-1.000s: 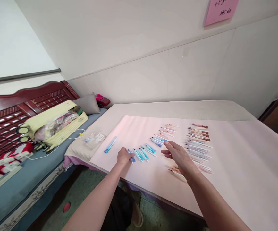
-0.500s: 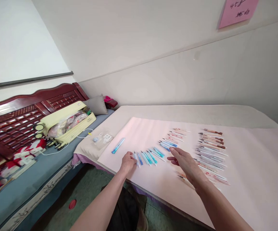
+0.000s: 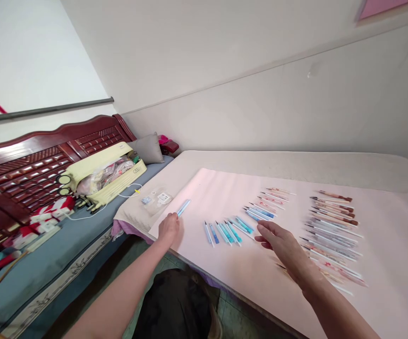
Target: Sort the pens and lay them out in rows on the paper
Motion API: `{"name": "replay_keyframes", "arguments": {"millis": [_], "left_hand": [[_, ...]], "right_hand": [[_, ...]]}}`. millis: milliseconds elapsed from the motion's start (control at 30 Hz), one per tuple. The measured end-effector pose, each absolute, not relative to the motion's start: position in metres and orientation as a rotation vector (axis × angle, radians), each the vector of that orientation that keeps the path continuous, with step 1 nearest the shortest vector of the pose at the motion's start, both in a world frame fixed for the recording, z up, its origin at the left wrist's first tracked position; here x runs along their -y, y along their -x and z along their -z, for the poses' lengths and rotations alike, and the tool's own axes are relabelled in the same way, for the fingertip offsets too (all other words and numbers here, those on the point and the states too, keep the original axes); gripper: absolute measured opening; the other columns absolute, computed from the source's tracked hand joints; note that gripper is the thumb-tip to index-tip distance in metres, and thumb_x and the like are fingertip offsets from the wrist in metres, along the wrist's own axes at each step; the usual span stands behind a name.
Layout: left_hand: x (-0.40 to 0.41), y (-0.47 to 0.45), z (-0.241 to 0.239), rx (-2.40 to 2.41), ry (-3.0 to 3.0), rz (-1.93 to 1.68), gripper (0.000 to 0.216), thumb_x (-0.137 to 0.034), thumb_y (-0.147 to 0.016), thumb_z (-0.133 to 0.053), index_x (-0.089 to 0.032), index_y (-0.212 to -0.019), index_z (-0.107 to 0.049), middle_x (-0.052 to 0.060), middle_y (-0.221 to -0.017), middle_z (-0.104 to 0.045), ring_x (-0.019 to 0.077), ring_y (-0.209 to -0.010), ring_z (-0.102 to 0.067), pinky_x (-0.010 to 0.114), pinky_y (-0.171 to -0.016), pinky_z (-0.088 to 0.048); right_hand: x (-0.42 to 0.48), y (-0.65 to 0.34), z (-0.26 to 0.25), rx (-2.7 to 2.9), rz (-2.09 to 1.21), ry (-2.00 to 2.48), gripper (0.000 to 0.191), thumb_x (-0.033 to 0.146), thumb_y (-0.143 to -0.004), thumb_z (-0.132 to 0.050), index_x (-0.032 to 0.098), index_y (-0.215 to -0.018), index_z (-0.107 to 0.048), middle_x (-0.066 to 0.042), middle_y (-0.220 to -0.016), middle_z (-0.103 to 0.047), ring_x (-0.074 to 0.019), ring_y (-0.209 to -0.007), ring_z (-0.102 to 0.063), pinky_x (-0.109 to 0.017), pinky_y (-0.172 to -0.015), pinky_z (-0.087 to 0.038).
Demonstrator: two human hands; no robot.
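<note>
at the far left a dark red carved wooden headboard (image 3: 30, 169) stands behind a blue-grey mattress (image 3: 48, 254), where a pale yellow zipped case (image 3: 105, 176) lies with a white cable (image 3: 94, 209) trailing from it. a grey cushion (image 3: 149, 148) sits at the mattress's far end, against the wall. next comes a table (image 3: 260, 160) under a beige cloth, with a wide pink paper sheet (image 3: 225, 188) spread over it. two small clear packets (image 3: 156, 200) lie on the cloth just off the sheet's left corner. the left hand (image 3: 169, 228) rests at the sheet's near left edge, fingers curled downward, its fingertips right at the near end of a single light blue pen (image 3: 183, 207) that lies alone and slanted on the paper; whether the fingers actually grip it cannot be told. to the right, apart from that hand, a short row of blue pens (image 3: 227, 231) lies side by side. the right hand (image 3: 283, 245) hovers just right of this row, palm down and fingers loosely spread, holding nothing. beyond it lies a second cluster of blue and pink pens (image 3: 265, 205), and farther right a long column of brown, grey and pink pens (image 3: 332, 230) runs toward the near edge.
</note>
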State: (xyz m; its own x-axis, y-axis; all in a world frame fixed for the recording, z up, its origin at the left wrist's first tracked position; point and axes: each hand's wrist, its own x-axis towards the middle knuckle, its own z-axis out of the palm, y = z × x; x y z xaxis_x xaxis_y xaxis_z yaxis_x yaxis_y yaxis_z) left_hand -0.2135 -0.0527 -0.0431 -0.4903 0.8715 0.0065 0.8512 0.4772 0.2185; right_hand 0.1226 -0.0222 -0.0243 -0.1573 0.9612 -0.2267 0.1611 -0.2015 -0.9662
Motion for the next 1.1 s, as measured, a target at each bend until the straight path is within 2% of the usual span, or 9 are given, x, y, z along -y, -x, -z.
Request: {"name": "replay_keyframes", "arguments": {"millis": [133, 300, 433, 533, 633, 733, 867, 1000, 1100], "left_hand": [[0.035, 0.226, 0.042, -2.624, -1.589, -0.18, 0.023, -0.019, -0.085, -0.041, -0.015, -0.098, -0.06, 0.012, -0.106, -0.058, 0.0237, -0.097, -0.056, 0.031, -0.08, -0.038], [0.019, 0.227, 0.049, -2.602, -1.541, -0.162, 0.026, -0.011, -0.082, -0.039, -0.011, -0.094, -0.062, 0.015, -0.103, -0.059, 0.0254, -0.098, -0.056, 0.033, -0.081, -0.039], [0.018, 0.224, 0.043, -2.587, -1.442, -0.32, 0.02, -0.01, -0.075, -0.048, -0.01, -0.087, -0.064, 0.016, -0.098, -0.061, 0.0267, -0.097, -0.057, 0.032, -0.079, -0.039], [0.019, 0.21, 0.031, -2.503, -1.364, -0.524, 0.011, -0.012, -0.068, -0.055, -0.011, -0.076, -0.064, 0.012, -0.084, -0.063, 0.025, -0.089, -0.058, 0.029, -0.073, -0.04], [0.022, 0.172, 0.023, -2.262, -1.294, -0.74, 0.01, -0.021, -0.069, -0.056, -0.014, -0.066, -0.062, 0.006, -0.062, -0.059, 0.0173, -0.064, -0.057, 0.026, -0.058, -0.039], [0.029, 0.113, 0.021, -1.913, -1.237, -0.906, 0.021, -0.033, -0.073, -0.053, -0.015, -0.071, -0.062, 0.001, -0.058, -0.056, 0.0095, -0.047, -0.047, 0.023, -0.05, -0.037], [0.039, 0.033, 0.023, -1.459, -1.024, -1.041, 0.025, -0.038, -0.067, -0.061, -0.014, -0.062, -0.056, -0.001, -0.052, -0.049, 0.0063, -0.043, -0.041, 0.02, -0.044, -0.032], [0.042, -0.003, 0.03, -1.154, -0.818, -1.047, 0.026, -0.037, -0.063, -0.069, -0.013, -0.06, -0.057, -0.001, -0.053, -0.05, 0.0052, -0.044, -0.038, 0.02, -0.043, -0.025], [0.034, 0.003, 0.034, -1.141, -0.794, -1.1, 0.03, -0.042, -0.068, -0.066, -0.012, -0.064, -0.06, 0.001, -0.059, -0.054, 0.0047, -0.045, -0.039, 0.02, -0.043, -0.026]], "right_hand": [[0.022, -0.116, 0.023, 1.357, -1.407, 1.441, 0.043, 0.044, -0.075, -0.056, 0.015, -0.106, -0.06, -0.011, -0.099, -0.065, -0.0229, -0.083, -0.065, -0.037, -0.074, -0.051], [0.019, -0.113, 0.028, 1.376, -1.42, 1.461, 0.044, 0.043, -0.074, -0.056, 0.015, -0.109, -0.059, -0.011, -0.098, -0.065, -0.0228, -0.084, -0.065, -0.036, -0.074, -0.051], [0.02, -0.114, 0.028, 1.396, -1.42, 1.453, 0.043, 0.042, -0.075, -0.055, 0.015, -0.108, -0.059, -0.011, -0.101, -0.065, -0.0223, -0.083, -0.065, -0.036, -0.074, -0.051], [0.025, -0.113, 0.024, 1.391, -1.416, 1.411, 0.041, 0.041, -0.076, -0.053, 0.015, -0.106, -0.06, -0.01, -0.104, -0.063, -0.0208, -0.081, -0.065, -0.035, -0.073, -0.05], [0.03, -0.109, 0.019, 1.375, -1.434, 1.349, 0.039, 0.041, -0.076, -0.054, 0.015, -0.104, -0.061, -0.009, -0.096, -0.065, -0.0203, -0.079, -0.065, -0.034, -0.071, -0.049], [0.035, -0.106, 0.017, 1.33, -1.505, 1.278, 0.038, 0.043, -0.075, -0.054, 0.015, -0.1, -0.063, -0.007, -0.089, -0.065, -0.02, -0.08, -0.063, -0.033, -0.07, -0.047], [0.035, -0.106, 0.019, 1.169, -1.6, 1.154, 0.035, 0.045, -0.076, -0.054, 0.015, -0.09, -0.064, -0.006, -0.084, -0.064, -0.0176, -0.08, -0.06, -0.03, -0.07, -0.045], [0.031, -0.111, 0.024, 0.982, -1.592, 1.132, 0.027, 0.041, -0.074, -0.057, 0.014, -0.074, -0.062, 0.001, -0.059, -0.054, -0.0106, -0.055, -0.049, -0.025, -0.056, -0.04], [0.027, -0.117, 0.026, 0.916, -1.587, 1.163, 0.022, 0.036, -0.074, -0.057, 0.015, -0.067, -0.059, 0.0, -0.064, -0.056, -0.01, -0.057, -0.048, -0.023, -0.056, -0.039]]}}
